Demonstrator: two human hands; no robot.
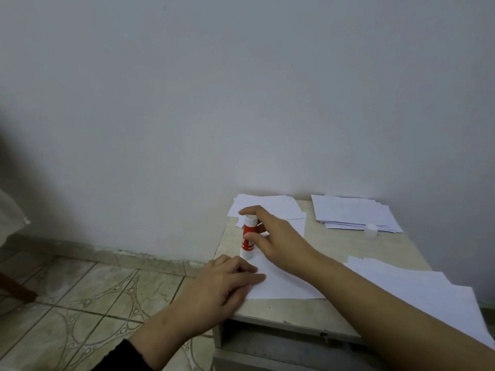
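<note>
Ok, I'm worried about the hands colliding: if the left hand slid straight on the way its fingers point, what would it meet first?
Probably the right hand, which holds the glue stick. The left hand presses the sheet, fingers aimed at it, though depth is unclear.

Plain grey wall [241,89], patterned tiled floor [88,298], beige table [302,311].

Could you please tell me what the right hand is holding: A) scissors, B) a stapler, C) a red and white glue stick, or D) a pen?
C: the right hand grips a red and white glue stick upright on the sheet of paper that the left hand presses down.
</note>
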